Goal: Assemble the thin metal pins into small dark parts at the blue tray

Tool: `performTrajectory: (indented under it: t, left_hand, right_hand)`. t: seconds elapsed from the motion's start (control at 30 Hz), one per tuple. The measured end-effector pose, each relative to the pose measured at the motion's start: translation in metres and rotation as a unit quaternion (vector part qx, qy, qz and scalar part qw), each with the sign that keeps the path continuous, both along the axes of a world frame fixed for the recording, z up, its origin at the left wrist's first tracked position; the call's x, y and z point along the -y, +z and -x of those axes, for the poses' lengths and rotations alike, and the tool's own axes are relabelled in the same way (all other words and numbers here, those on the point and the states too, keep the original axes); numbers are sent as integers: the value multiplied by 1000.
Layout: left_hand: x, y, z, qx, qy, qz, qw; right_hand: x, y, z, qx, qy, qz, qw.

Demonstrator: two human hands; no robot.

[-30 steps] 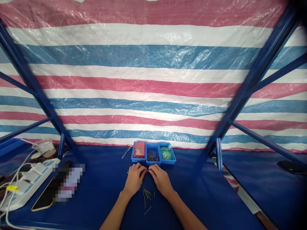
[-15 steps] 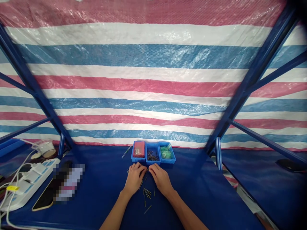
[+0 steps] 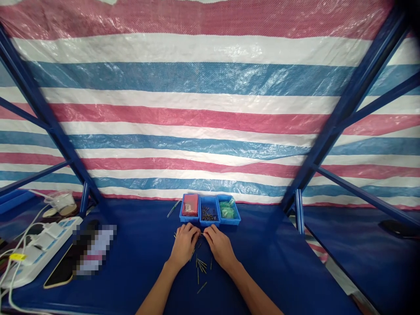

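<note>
My left hand and my right hand meet in front of the bins, fingertips pinched and closed. Between them spans a thin drill bit, mostly covered by the fingers. Several more slim drill bits lie loose on the blue tabletop below and between my wrists, some fanned together. The ends of a few others poke out beside the left hand. Just beyond my fingers, the middle blue bin holds a heap of dark drill bits.
The left bin holds red packets; the right one, green plastic bags. A pen-like stick lies left of them. Further left are a phone and a white power strip with cables. Blue frame posts flank a striped tarp.
Almost nothing differs. Both hands keep their pinch at the same spot, and the thin piece between the fingertips shows slightly more clearly. The view has shifted a touch.
</note>
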State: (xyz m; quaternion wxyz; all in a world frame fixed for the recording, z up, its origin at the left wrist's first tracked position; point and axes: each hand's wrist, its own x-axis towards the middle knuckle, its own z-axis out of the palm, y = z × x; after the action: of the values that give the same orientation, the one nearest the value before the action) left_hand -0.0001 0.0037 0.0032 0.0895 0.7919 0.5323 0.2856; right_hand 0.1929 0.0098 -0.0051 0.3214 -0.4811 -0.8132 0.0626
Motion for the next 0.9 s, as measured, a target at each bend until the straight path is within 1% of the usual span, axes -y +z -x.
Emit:
performTrajectory:
  t: [0.17,0.33,0.7,0.9]
  left_hand:
    - [0,-2,0,-8,2,-12,1000]
    - [2,2,1,-10,-4,-16,1000]
    - [0,2,0,-16,-1,-6,1000]
    - [0,1,0,-10,-4,-2,1000]
  right_hand:
    - [1,1,0,8,10,11,1000]
    - [1,2,0,10,16,14,1000]
    - [3,5,0,-1,18,19,1000]
    - [1,0,-1,12,11,20,1000]
